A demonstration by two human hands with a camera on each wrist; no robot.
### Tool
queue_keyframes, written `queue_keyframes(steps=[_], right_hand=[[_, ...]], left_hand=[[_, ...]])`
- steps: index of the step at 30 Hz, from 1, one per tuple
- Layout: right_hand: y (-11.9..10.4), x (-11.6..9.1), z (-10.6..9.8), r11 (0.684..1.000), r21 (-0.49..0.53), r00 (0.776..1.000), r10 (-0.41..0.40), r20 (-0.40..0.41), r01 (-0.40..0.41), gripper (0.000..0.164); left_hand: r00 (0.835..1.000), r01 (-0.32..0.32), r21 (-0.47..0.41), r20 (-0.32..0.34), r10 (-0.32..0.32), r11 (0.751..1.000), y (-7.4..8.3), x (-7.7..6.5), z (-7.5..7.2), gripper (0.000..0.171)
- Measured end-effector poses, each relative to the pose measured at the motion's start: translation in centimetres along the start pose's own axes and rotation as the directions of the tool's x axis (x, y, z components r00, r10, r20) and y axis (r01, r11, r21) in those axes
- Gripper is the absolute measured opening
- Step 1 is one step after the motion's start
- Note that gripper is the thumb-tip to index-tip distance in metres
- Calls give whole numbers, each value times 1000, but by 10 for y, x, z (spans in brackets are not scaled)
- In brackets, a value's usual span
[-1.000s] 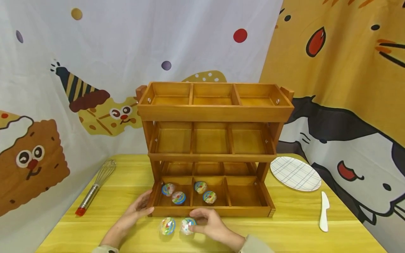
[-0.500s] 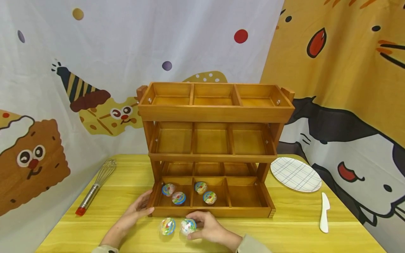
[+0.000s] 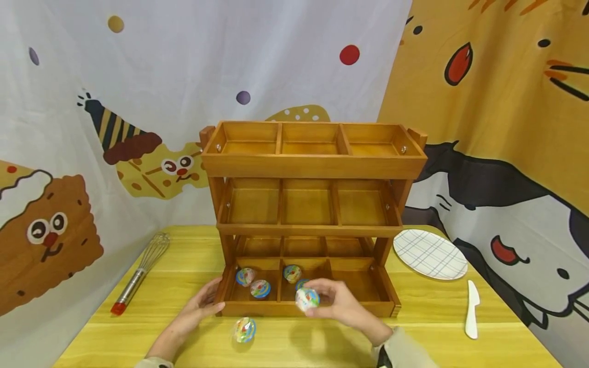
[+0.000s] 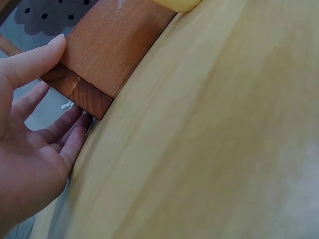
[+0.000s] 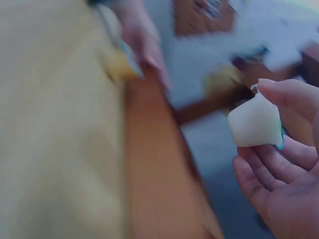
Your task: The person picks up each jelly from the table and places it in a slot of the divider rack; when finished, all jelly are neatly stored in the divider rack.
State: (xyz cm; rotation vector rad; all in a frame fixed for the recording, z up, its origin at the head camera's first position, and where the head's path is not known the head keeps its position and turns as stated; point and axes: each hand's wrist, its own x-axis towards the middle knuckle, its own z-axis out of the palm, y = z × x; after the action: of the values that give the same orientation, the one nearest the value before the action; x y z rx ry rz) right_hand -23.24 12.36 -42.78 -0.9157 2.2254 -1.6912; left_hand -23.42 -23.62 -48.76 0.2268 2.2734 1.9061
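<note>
My right hand [image 3: 342,305] pinches a small white jelly cup [image 3: 307,299] with a colourful lid, raised over the front edge of the three-tier wooden rack [image 3: 313,166]. In the right wrist view the jelly cup [image 5: 255,123] sits between thumb and fingers. My left hand [image 3: 197,308] holds the rack's lower left corner, its thumb on the front board [image 4: 107,55] and its fingers round the side. Two cups [image 3: 260,289] lie in the bottom left compartment. The bottom middle compartment has a yellowish cup [image 3: 292,273] and another, partly hidden by my right hand.
One more jelly cup [image 3: 244,329] stands on the wooden table [image 3: 276,352] before the rack. A whisk [image 3: 140,273] lies at the left. At the right are a checked oval plate [image 3: 430,254] and a white knife [image 3: 471,309]. Printed curtains hang behind.
My right hand has picked up the white jelly cup from the table and moved it up and to the right, over the rack's front edge. The left hand stays at the corner.
</note>
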Motion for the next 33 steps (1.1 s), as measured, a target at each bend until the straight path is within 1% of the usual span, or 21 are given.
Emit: queue_keyframes(steps=[2, 3, 4, 6, 8, 10, 13, 14, 17, 20, 22, 25, 27, 30, 33], right_hand=[[-3, 2, -28, 998, -39, 995, 40, -89, -44, 51], [-3, 4, -42, 995, -53, 986, 71, -148, -80, 52], [-1, 5, -53, 990, -67, 975, 106, -195, -121, 52], [9, 8, -72, 975, -93, 946, 167, -279, -200, 51], [21, 11, -85, 959, -101, 922, 220, -320, -264, 50], [36, 12, -93, 944, -108, 909, 265, -322, -313, 50], [53, 13, -97, 928, -135, 909, 298, -291, -348, 52], [58, 13, -97, 926, -152, 913, 294, -282, -345, 53], [68, 14, -94, 929, -159, 918, 281, -278, -333, 53], [73, 14, -93, 935, -146, 917, 271, -292, -323, 52], [75, 14, -93, 936, -139, 914, 273, -301, -325, 52], [76, 15, -93, 932, -144, 911, 277, -306, -332, 52], [75, 15, -93, 926, -153, 905, 284, -318, -344, 53], [72, 16, -93, 914, -191, 894, 276, -353, -357, 52], [63, 17, -92, 897, -265, 885, 230, -404, -354, 50]], left_hand=[[1000, 1, 2, 3, -1, 1000, -1, 0, -1, 65], [1000, 1, 5, 5, -1, 1000, -1, 0, -1, 65], [1000, 1, 7, 5, -1, 1000, -2, -1, -1, 65], [1000, 2, 9, 4, -2, 1000, -4, -1, -2, 65], [1000, 9, 8, -4, -9, 1000, -5, -2, -2, 65], [1000, 17, 2, -14, -17, 1000, -6, -3, -2, 64], [999, 29, -4, -25, -29, 1000, -6, -3, -1, 64], [999, 28, -5, -26, -28, 1000, -6, -3, 0, 64], [999, 28, 1, -19, -28, 1000, -5, -2, 0, 65], [1000, 25, 6, -9, -25, 1000, -6, 0, 0, 65], [1000, 20, 13, -2, -20, 1000, -7, 0, 1, 65], [1000, 18, 14, -8, -18, 1000, -8, 1, 1, 65], [1000, 16, 13, -14, -16, 1000, -9, 1, 0, 65], [1000, 12, 7, -13, -12, 1000, -9, 2, -1, 65], [1000, 10, 4, -9, -10, 1000, -7, 4, -1, 65]])
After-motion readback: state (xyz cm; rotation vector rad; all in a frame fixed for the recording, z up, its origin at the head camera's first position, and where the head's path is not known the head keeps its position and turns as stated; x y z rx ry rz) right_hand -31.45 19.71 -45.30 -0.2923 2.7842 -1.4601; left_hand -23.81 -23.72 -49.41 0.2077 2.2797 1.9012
